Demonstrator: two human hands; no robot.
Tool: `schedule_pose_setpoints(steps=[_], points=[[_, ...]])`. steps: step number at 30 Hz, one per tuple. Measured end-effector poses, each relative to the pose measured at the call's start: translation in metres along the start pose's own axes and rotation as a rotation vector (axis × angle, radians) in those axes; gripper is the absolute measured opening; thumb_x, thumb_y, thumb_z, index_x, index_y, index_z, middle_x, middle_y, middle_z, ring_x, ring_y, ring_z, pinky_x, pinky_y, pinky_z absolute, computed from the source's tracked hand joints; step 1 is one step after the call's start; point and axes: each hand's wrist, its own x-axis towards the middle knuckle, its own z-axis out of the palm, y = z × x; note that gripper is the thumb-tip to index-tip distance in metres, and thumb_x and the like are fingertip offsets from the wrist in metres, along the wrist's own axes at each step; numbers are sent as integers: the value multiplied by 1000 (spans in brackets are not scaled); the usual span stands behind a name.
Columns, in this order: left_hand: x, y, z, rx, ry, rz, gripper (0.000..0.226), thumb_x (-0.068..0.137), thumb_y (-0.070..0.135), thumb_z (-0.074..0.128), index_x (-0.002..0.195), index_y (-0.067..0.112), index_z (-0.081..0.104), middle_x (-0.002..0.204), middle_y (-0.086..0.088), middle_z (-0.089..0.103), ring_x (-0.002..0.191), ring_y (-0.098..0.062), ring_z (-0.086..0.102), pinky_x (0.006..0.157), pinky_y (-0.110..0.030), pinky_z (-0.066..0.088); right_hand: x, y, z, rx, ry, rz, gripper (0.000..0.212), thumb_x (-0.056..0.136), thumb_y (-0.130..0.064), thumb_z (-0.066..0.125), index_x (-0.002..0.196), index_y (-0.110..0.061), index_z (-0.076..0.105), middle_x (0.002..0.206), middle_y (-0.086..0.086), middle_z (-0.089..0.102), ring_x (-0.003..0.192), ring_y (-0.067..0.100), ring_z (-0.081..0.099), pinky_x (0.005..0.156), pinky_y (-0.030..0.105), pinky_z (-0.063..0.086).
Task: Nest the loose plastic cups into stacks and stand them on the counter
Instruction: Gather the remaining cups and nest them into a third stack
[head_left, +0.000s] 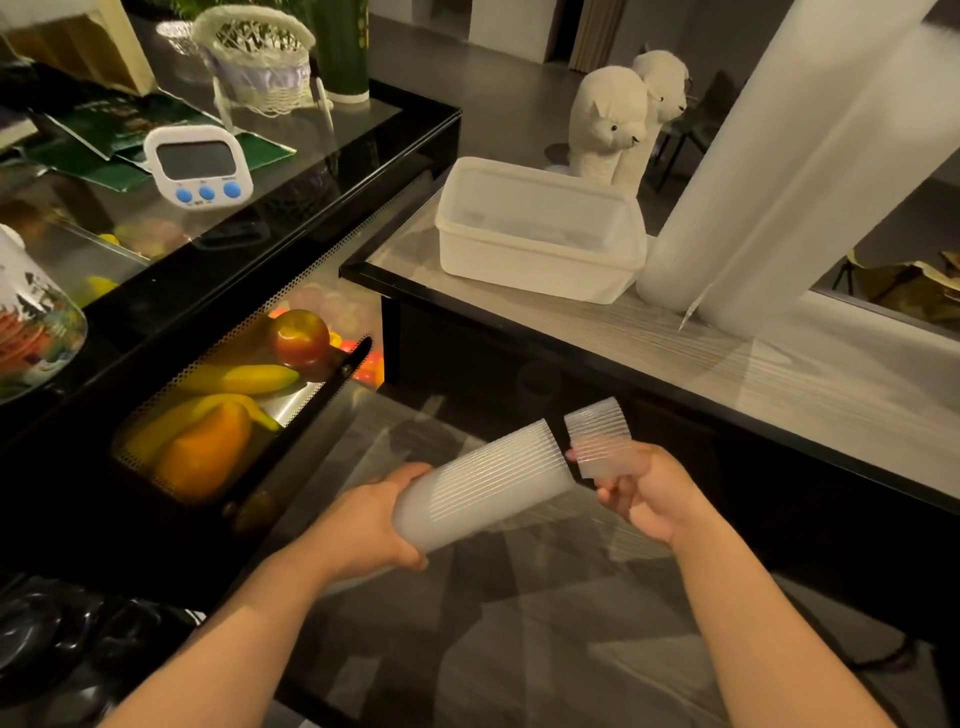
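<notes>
The left hand (371, 525) has its fingers curled round the near, closed end of a long stack of cups (480, 491), which lies tilted, its open rims pointing up and to the right. The right hand (649, 493) pinches a short stack of cups (600, 441) between thumb and fingertips, holding it just beside the open end of the long stack; the two stacks are close but a thin gap shows between them. Both stacks are translucent white and ribbed with many rims, and both are held in the air above the floor, in front of the near edge of the counter (779, 364).

On the counter to the right, two very tall stacks of cups (779, 171) stand side by side and lean toward the upper right, their bases touching the counter top. Just left of them sits a white plastic tub (535, 234), open at the top; little can be made out inside it. Beyond the tub stand two white plush alpacas (618, 119).

To the left, a dark perforated metal basket (218, 364) holds a red apple (300, 338), bananas (239, 379) and an orange pepper (205, 452). Farther left, on a glass-topped black cabinet (322, 171), stand a white digital timer (198, 165) with blue buttons and a woven white handled basket (257, 57).
</notes>
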Motion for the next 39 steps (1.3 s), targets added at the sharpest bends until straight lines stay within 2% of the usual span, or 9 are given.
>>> schedule_pose_setpoints(steps=[3, 10, 16, 22, 25, 28, 30, 33, 39], points=[[2, 0, 1, -21, -18, 9, 105, 62, 37, 89, 148, 45, 28, 125, 17, 50, 110, -10, 53, 94, -34, 51, 11, 3, -2, -11, -52, 92, 26, 94, -2, 54, 118, 7, 62, 94, 19, 48, 63, 16, 48, 43, 19, 47], [10, -4, 4, -69, -36, -13, 104, 65, 34, 88, 145, 50, 24, 123, 16, 47, 110, -10, 51, 89, -29, 48, 27, -6, -2, -41, -168, 119, 26, 94, -15, 58, 116, -3, 66, 78, 8, 62, 54, 8, 46, 42, 16, 41], [21, -7, 7, -101, -41, -31, 101, 58, 40, 89, 131, 66, 24, 128, 17, 49, 114, -9, 52, 96, -35, 51, 41, -5, -3, -103, -289, 175, 25, 96, -8, 55, 117, -3, 67, 74, 6, 58, 50, 7, 39, 41, 16, 36], [36, 2, 8, -37, -41, -78, 103, 62, 38, 90, 145, 48, 29, 127, 16, 53, 115, -13, 54, 98, -39, 51, 69, 7, 11, -460, -311, 145, 29, 101, -17, 48, 127, -22, 59, 71, -1, 59, 48, 9, 41, 45, 24, 40], [42, 2, 6, -15, -19, -126, 105, 64, 36, 89, 148, 44, 28, 126, 14, 50, 113, -13, 52, 97, -36, 48, 81, 8, 14, -429, -353, 162, 28, 99, -31, 54, 123, -20, 63, 93, 13, 64, 63, 17, 57, 63, 35, 53], [46, 2, 6, -14, -1, -149, 104, 67, 34, 89, 149, 43, 26, 125, 13, 49, 112, -13, 50, 96, -36, 49, 108, 5, 24, -242, -40, 157, 40, 100, -49, 42, 115, -19, 64, 116, 12, 64, 91, 23, 62, 80, 38, 51], [47, 0, 7, -5, 14, -171, 104, 67, 34, 89, 149, 44, 26, 132, 10, 52, 117, -15, 52, 99, -39, 49, 126, 5, 33, -454, 144, 41, 39, 103, -39, 41, 130, -14, 55, 130, 12, 58, 105, 26, 59, 83, 33, 48], [44, -4, 8, 10, 26, -194, 104, 67, 34, 89, 150, 44, 27, 137, 11, 50, 124, -17, 50, 103, -39, 47, 147, 8, 41, -783, 89, -92, 42, 105, -20, 42, 145, -7, 39, 142, 18, 48, 129, 30, 49, 102, 33, 37], [40, -19, 7, 42, 57, -241, 109, 62, 37, 92, 151, 44, 29, 138, 3, 55, 123, -21, 55, 100, -33, 45, 175, 10, 48, -1065, -13, -70, 34, 102, -7, 43, 134, 4, 50, 136, 23, 52, 126, 34, 49, 100, 31, 37]])
